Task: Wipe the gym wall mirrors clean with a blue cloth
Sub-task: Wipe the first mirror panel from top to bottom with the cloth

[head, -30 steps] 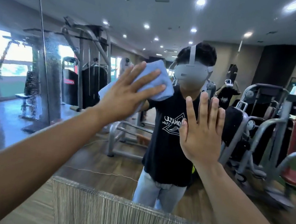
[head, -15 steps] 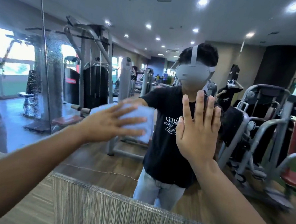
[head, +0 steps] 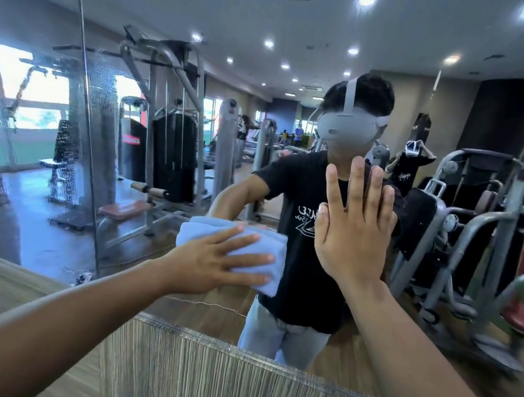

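Observation:
A large wall mirror point(head: 349, 43) fills the view and reflects the gym and me. My left hand point(head: 216, 262) presses a folded light blue cloth point(head: 250, 243) flat against the glass, fingers spread and straight, low and left of centre. My right hand point(head: 355, 229) lies flat on the mirror with straight fingers pointing up, just right of the cloth. The mirror panel to the left point(head: 19, 143) is covered in spray droplets and streaks, past a vertical seam point(head: 86, 117).
A striped wood-grain ledge or panel point(head: 221, 377) runs along the mirror's lower edge, below my arms. Weight machines, benches and another person show only as reflections in the glass.
My left hand has slid the cloth down the mirror from about head height to chest height. My right hand has stayed flat on the glass in nearly the same spot.

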`<action>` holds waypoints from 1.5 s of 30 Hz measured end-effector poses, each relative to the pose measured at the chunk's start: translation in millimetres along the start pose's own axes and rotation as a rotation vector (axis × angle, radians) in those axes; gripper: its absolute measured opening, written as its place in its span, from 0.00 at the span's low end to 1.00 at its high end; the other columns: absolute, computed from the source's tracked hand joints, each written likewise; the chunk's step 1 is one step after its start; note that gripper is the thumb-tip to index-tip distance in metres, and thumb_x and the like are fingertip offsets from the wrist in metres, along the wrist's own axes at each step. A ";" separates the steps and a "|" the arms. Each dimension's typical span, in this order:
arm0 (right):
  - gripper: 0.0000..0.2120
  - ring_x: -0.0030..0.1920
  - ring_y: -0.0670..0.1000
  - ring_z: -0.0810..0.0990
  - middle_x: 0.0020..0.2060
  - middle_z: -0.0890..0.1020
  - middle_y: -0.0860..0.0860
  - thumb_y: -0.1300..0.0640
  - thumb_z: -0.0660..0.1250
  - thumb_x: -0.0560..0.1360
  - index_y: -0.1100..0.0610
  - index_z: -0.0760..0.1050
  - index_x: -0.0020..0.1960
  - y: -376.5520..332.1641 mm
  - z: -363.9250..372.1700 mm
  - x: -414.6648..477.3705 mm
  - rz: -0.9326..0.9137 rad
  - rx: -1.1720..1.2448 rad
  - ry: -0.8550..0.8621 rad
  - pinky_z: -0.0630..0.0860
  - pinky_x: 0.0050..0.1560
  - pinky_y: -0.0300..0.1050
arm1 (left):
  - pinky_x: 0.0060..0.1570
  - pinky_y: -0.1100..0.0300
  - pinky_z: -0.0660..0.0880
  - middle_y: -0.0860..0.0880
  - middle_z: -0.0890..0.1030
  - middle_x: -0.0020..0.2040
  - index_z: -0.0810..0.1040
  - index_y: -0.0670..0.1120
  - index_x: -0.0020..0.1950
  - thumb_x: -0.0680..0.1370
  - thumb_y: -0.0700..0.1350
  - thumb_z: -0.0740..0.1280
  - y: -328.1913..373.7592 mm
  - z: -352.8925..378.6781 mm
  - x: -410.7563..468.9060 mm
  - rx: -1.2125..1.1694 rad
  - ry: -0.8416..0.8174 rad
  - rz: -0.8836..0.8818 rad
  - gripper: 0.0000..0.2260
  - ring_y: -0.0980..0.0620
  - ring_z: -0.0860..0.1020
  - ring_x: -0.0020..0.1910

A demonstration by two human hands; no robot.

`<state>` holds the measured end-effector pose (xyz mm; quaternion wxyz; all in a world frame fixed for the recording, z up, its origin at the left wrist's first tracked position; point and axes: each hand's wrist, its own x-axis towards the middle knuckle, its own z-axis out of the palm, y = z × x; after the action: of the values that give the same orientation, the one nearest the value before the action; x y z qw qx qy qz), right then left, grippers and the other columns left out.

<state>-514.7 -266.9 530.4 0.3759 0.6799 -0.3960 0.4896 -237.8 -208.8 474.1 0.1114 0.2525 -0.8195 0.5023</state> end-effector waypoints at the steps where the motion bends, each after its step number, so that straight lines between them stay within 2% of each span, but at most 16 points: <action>1: 0.30 0.83 0.61 0.47 0.83 0.52 0.58 0.52 0.56 0.84 0.52 0.52 0.84 -0.3 0.4 -0.5 0.003 0.001 -0.004 0.44 0.82 0.61 | 0.73 0.37 0.64 0.50 0.66 0.79 0.69 0.55 0.77 0.84 0.39 0.57 -3.1 -3.5 -4.6 0.011 -0.031 0.046 0.22 0.41 0.63 0.78; 3: 0.30 0.83 0.61 0.48 0.83 0.51 0.57 0.52 0.56 0.84 0.51 0.52 0.84 -1.0 1.5 -0.9 0.010 -0.004 -0.003 0.46 0.82 0.61 | 0.72 0.34 0.64 0.49 0.66 0.79 0.68 0.55 0.77 0.84 0.39 0.61 -19.5 -11.6 -4.3 0.024 -0.022 0.027 0.23 0.39 0.63 0.77; 6: 0.30 0.83 0.61 0.49 0.83 0.52 0.57 0.52 0.56 0.84 0.51 0.53 0.84 -1.6 3.4 -1.1 0.016 -0.007 0.013 0.47 0.81 0.61 | 0.76 0.36 0.57 0.46 0.65 0.78 0.66 0.53 0.77 0.82 0.39 0.63 -59.5 -32.9 15.8 0.064 0.104 -0.193 0.24 0.36 0.62 0.77; 9: 0.29 0.83 0.61 0.50 0.83 0.53 0.57 0.52 0.57 0.84 0.52 0.54 0.84 -1.2 4.4 -0.7 0.015 0.015 0.028 0.49 0.81 0.62 | 0.78 0.41 0.54 0.42 0.66 0.77 0.68 0.52 0.75 0.86 0.48 0.53 -87.0 -52.9 48.9 0.033 0.226 -0.467 0.17 0.32 0.61 0.76; 13: 0.29 0.83 0.61 0.49 0.83 0.53 0.58 0.52 0.56 0.84 0.52 0.54 0.84 -0.2 3.9 -0.7 0.016 0.021 0.027 0.49 0.81 0.62 | 0.73 0.34 0.61 0.42 0.66 0.77 0.70 0.51 0.74 0.79 0.36 0.64 -69.1 -46.7 74.5 -0.120 0.350 -0.684 0.24 0.32 0.57 0.78; 16: 0.29 0.83 0.61 0.49 0.83 0.53 0.58 0.52 0.56 0.85 0.52 0.54 0.84 -0.5 3.8 -1.1 0.009 -0.002 0.021 0.48 0.81 0.62 | 0.73 0.33 0.61 0.44 0.65 0.77 0.68 0.53 0.74 0.79 0.37 0.66 -32.0 -21.6 62.1 -0.114 0.334 -0.600 0.25 0.33 0.56 0.78; 19: 0.29 0.83 0.61 0.49 0.83 0.53 0.58 0.51 0.56 0.85 0.52 0.54 0.84 -0.5 3.9 -0.8 0.013 -0.009 0.024 0.48 0.81 0.62 | 0.77 0.39 0.57 0.48 0.64 0.78 0.67 0.55 0.76 0.78 0.36 0.63 5.1 1.5 28.9 -0.055 0.192 -0.335 0.28 0.35 0.60 0.77; 23: 0.29 0.83 0.61 0.48 0.83 0.52 0.57 0.51 0.55 0.85 0.51 0.53 0.84 -0.5 4.0 -1.5 0.010 -0.010 0.012 0.47 0.82 0.61 | 0.73 0.35 0.63 0.49 0.66 0.78 0.67 0.56 0.78 0.84 0.37 0.56 0.2 2.9 -6.3 -0.010 0.009 -0.053 0.25 0.39 0.63 0.77; 26: 0.29 0.83 0.61 0.48 0.83 0.52 0.57 0.51 0.55 0.85 0.51 0.53 0.84 -1.5 5.6 -1.3 0.020 -0.019 0.020 0.48 0.81 0.62 | 0.72 0.33 0.63 0.48 0.66 0.78 0.66 0.55 0.78 0.85 0.39 0.54 -37.2 -13.8 1.1 0.007 0.042 -0.120 0.23 0.37 0.63 0.77; 28: 0.29 0.83 0.61 0.49 0.83 0.52 0.57 0.52 0.56 0.84 0.51 0.54 0.84 -1.8 6.6 -1.3 0.022 -0.026 0.031 0.48 0.82 0.61 | 0.72 0.32 0.61 0.46 0.65 0.78 0.66 0.54 0.77 0.83 0.41 0.60 -65.1 -29.1 19.0 0.022 0.116 -0.256 0.22 0.34 0.61 0.76; 30: 0.29 0.83 0.61 0.49 0.83 0.53 0.57 0.52 0.56 0.84 0.51 0.54 0.84 -1.8 6.7 -1.2 0.018 -0.020 0.038 0.47 0.82 0.61 | 0.70 0.30 0.62 0.44 0.63 0.77 0.66 0.53 0.76 0.84 0.46 0.59 -84.4 -40.9 41.6 -0.009 0.215 -0.438 0.19 0.32 0.60 0.76; 32: 0.29 0.83 0.61 0.49 0.83 0.52 0.57 0.52 0.56 0.84 0.51 0.54 0.84 -1.8 6.3 -1.6 0.015 -0.008 0.035 0.47 0.82 0.61 | 0.71 0.31 0.62 0.42 0.65 0.77 0.68 0.51 0.74 0.86 0.46 0.55 -84.3 -44.5 61.0 -0.075 0.328 -0.615 0.17 0.31 0.59 0.76; 35: 0.29 0.83 0.61 0.49 0.83 0.52 0.57 0.52 0.55 0.85 0.51 0.53 0.84 -2.4 4.5 -1.4 0.011 -0.013 0.024 0.46 0.82 0.61 | 0.75 0.36 0.59 0.41 0.66 0.77 0.70 0.50 0.74 0.80 0.43 0.60 -58.9 -35.7 70.4 -0.118 0.397 -0.759 0.22 0.34 0.56 0.78; 39: 0.28 0.82 0.61 0.46 0.83 0.51 0.58 0.51 0.54 0.85 0.52 0.53 0.84 -1.9 3.6 -1.3 0.015 -0.002 0.004 0.46 0.82 0.61 | 0.77 0.39 0.55 0.42 0.66 0.77 0.71 0.50 0.75 0.82 0.50 0.65 -8.9 -5.2 44.5 -0.081 0.336 -0.635 0.20 0.32 0.58 0.78; 42: 0.29 0.83 0.61 0.47 0.83 0.52 0.58 0.52 0.55 0.85 0.52 0.53 0.84 -2.6 3.0 -1.0 0.021 -0.002 -0.003 0.47 0.82 0.62 | 0.72 0.33 0.62 0.44 0.65 0.76 0.70 0.53 0.75 0.79 0.43 0.73 5.8 8.0 18.1 -0.031 0.254 -0.499 0.26 0.33 0.61 0.76; 45: 0.29 0.83 0.61 0.48 0.83 0.52 0.57 0.52 0.54 0.85 0.51 0.53 0.84 -4.0 1.9 -0.2 0.032 -0.006 0.000 0.49 0.81 0.62 | 0.73 0.32 0.60 0.45 0.64 0.78 0.70 0.53 0.76 0.72 0.40 0.77 -12.7 -2.1 9.6 0.039 0.155 -0.389 0.34 0.34 0.60 0.77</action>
<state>-510.4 -267.0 529.2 0.3701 0.6723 -0.4081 0.4945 -239.5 -214.5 489.1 0.2642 0.3686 -0.7343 0.5051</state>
